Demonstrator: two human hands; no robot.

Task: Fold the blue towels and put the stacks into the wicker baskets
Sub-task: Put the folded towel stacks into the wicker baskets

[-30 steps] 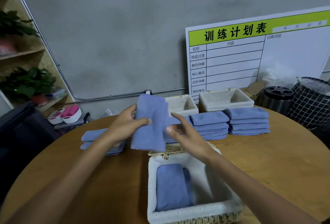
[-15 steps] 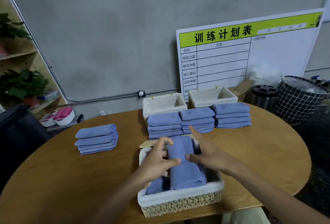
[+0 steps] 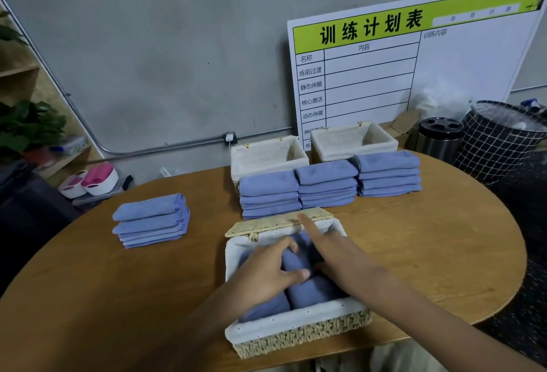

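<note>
- Wicker, pale straw weave: rectangular lidded basket with white cloth lining (image 3: 296,328) at the near edge of the round brown wooden worktop (image 3: 429,253); its woven lid (image 3: 275,221) lies tipped back on the far side.
- Blue folded towels inside the near basket: one on the left (image 3: 263,308), mostly under the left forearm; one on the right (image 3: 310,290), lying lengthwise.
- Left hand (image 3: 266,268): grip closed on the right towel in the basket, fingers and thumb curled round its far part.
- Right hand (image 3: 334,250): grip open, fingers straight, reaching over the basket's right side with the index finger pointing far; lower fingers touch the towel, as far as can be told.
- Blue folded towel stacks on the worktop: one at the left (image 3: 151,220), well apart from the basket; three side by side just beyond the lid, at left (image 3: 269,194), middle (image 3: 327,183) and right (image 3: 387,174).
- Two more cloth-lined wicker baskets, lids open, at the far edge: left (image 3: 266,158), right (image 3: 352,140).
- White planning board with green header (image 3: 414,69) leaning on the grey wall.
</note>
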